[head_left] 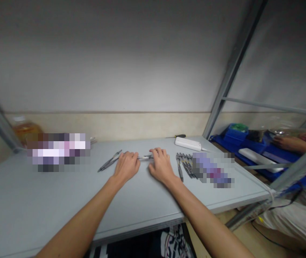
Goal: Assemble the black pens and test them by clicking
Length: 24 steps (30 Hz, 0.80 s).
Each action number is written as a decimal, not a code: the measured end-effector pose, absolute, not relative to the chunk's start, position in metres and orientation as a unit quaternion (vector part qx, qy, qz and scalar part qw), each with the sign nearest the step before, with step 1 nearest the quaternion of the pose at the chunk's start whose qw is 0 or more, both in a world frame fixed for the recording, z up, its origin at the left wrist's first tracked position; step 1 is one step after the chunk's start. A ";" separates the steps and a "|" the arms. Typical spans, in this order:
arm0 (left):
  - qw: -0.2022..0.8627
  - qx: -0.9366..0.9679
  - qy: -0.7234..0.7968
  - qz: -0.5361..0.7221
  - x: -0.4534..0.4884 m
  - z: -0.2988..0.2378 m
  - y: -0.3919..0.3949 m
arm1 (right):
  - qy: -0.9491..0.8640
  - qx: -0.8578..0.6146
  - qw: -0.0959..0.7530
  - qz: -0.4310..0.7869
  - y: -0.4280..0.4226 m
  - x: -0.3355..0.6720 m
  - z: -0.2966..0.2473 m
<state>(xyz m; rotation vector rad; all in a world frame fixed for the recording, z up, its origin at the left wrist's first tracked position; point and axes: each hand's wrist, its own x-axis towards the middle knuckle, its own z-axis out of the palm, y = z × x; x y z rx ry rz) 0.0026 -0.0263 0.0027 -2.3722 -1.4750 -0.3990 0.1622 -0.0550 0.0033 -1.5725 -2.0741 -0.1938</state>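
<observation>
Pen: slim grey-and-silver pen [144, 157], held low over the pale grey desk [47, 200] near its middle, spanning the gap between two bare hands.
Axis: its long axis runs left to right across the person's view, roughly parallel to the desk's back edge; one end goes under each set of fingers.
Left hand: left hand [127, 166], knuckles up, fingers curled down and closed on the pen's left end.
Right hand: right hand [162, 165], same posture, fingers closed on the pen's right end; neither hand is nearer than the other, since the pen is shared between them.
Left of the hands: two loose dark pens [109, 162] lying slantwise on the desk, just beside the left hand but apart from it.
Right of the hands: row of dark pens [185, 165] side by side, pointing away from the person, just beside the right wrist.
Back of desk: white oblong plastic device [189, 144] with a black-handled screwdriver [179, 136] behind it; amber-filled bottle [25, 129] at far left.
Neighbouring station: co-worker's hand [290, 142] over blue trays [249, 143], well apart.
</observation>
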 end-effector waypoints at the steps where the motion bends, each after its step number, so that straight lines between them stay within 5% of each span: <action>1: 0.161 -0.831 -0.515 -0.133 0.004 0.003 -0.027 | -0.779 -0.575 0.239 -0.081 -0.056 0.159 0.003; 7: 0.175 -0.839 -0.501 -0.120 0.008 0.006 -0.032 | -0.748 -0.649 0.134 -0.040 -0.053 0.141 -0.005; 14: 0.181 -0.849 -0.483 -0.116 0.022 0.006 -0.035 | -0.695 -0.708 0.128 0.018 -0.043 0.145 -0.003; 24: 0.065 -0.811 -0.579 -0.048 0.046 0.009 -0.031 | -0.746 -0.655 0.087 -0.076 -0.040 0.155 -0.002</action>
